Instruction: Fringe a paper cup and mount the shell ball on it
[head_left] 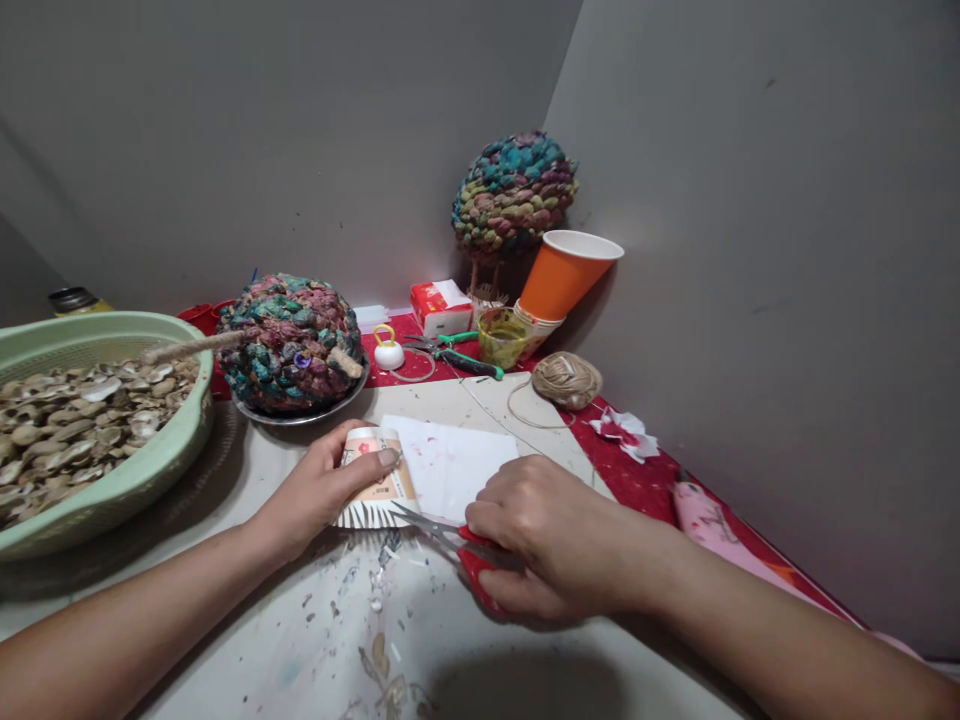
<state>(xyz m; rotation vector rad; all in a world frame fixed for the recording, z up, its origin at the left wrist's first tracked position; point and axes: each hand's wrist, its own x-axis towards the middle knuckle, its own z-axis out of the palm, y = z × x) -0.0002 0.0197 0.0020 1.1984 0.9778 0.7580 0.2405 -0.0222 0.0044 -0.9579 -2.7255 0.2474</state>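
Note:
My left hand (pixel 341 475) is closed round a printed paper cup (pixel 379 478), thumb across its side. Narrow slits make a fringe along the cup's near edge. In my right hand (pixel 540 535) is a pair of red-handled scissors (pixel 472 560), fingers wrapped round the handles. The scissors' blades are slightly apart, with their tips at the right end of the fringe. A white paper sheet (pixel 457 465) lies behind the cup on the pale work surface (pixel 300 640). Small scraps are scattered below the cup.
At left stands a green basket (pixel 199 400) of nutshells, beside a colourful shell-covered ball (pixel 292 340) on a metal plate. Behind are green-handled pliers (pixel 469 362), a twine ball (pixel 566 380), an orange paper cup (pixel 566 280) and a second colourful ball (pixel 517 195). Grey walls enclose the back and right.

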